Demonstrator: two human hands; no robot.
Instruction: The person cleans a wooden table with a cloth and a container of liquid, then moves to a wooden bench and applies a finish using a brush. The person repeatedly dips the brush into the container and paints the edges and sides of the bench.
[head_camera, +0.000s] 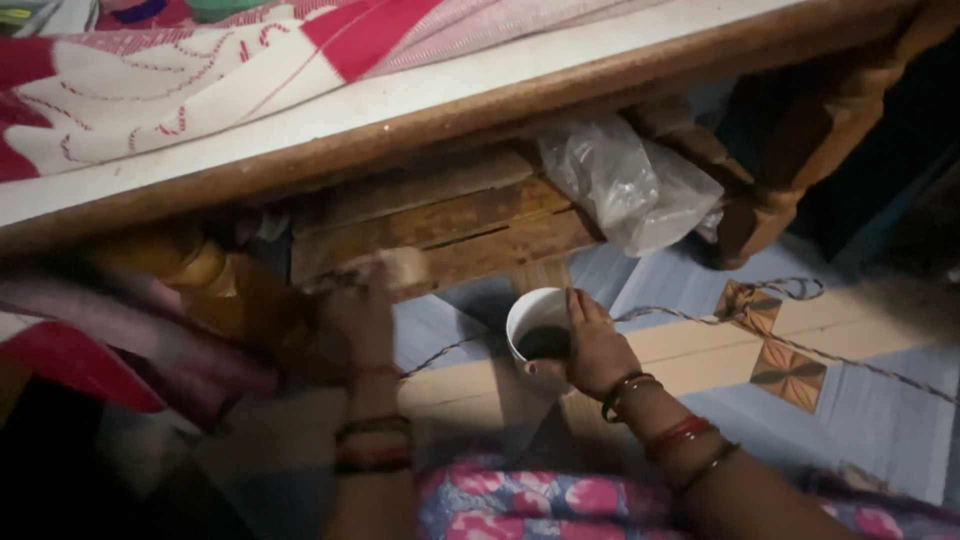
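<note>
Head view: my right hand (590, 350) clasps a white cup (535, 325) on the patterned floor (860, 400), lower centre; blurred left hand (365, 300), grip unclear, under the wooden bed (450, 110).

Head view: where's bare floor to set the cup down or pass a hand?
Bare floor lies right of the right hand and cup. Under the bed it is crowded: crate, plastic bag, with the blurred left hand there.

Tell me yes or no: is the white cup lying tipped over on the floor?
No. The white cup stands upright with its open mouth up, dark contents showing inside, and the right hand grips its rim.
</note>
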